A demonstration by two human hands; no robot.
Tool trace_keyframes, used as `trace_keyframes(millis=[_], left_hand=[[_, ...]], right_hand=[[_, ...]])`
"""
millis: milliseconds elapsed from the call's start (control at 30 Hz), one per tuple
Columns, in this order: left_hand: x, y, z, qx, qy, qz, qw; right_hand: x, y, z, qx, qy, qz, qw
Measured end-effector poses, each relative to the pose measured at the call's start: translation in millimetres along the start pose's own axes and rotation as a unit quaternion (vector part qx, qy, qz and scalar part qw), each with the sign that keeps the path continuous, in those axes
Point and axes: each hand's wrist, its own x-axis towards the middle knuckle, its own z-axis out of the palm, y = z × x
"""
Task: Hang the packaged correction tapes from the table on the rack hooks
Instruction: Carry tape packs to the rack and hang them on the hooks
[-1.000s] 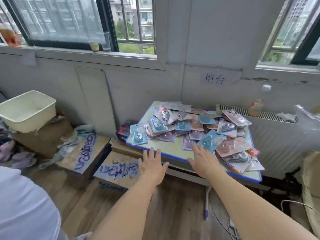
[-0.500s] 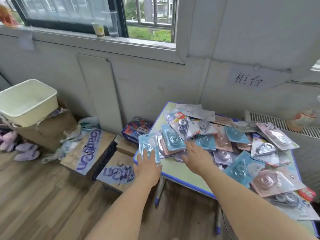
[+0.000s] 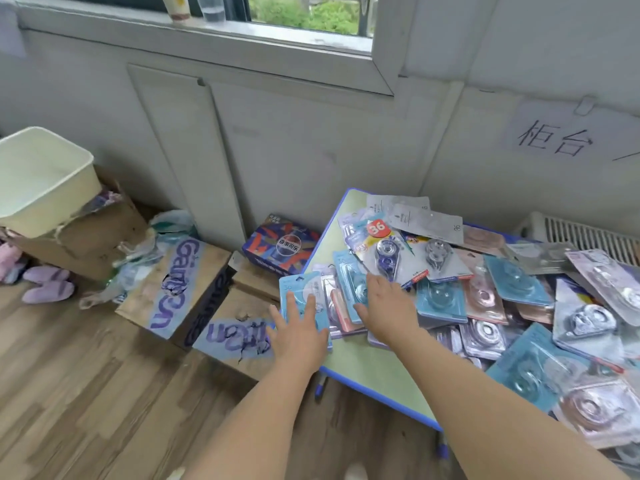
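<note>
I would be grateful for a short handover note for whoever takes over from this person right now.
Left hand: open, fingers flat on a blue pack at the table's near-left corner.
Right hand: open, resting on the packs beside it.
Correction tapes: all in a loose pile on the table.
Done: nothing lifted or hung; no rack in view.
Left: pick up the packs and hang every one on the rack hooks.
</note>
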Motion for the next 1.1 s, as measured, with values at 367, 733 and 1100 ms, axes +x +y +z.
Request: trace_keyframes(millis=[367, 733, 1100], left_hand=[[19, -15, 9, -0.060, -0.004, 0.012, 0.998], [15, -24, 5, -0.087, 0.069, 0.045, 0.993], [-17, -15, -11, -0.084, 0.092, 0.098, 0.987]], right_hand=[[9, -15, 6, 0.021, 0.014, 0.090, 0.996], [-8, -12, -4, 0.173, -0.016, 0.156, 0.972], [-56, -16, -1, 0.286, -0.013, 0.155, 0.946]])
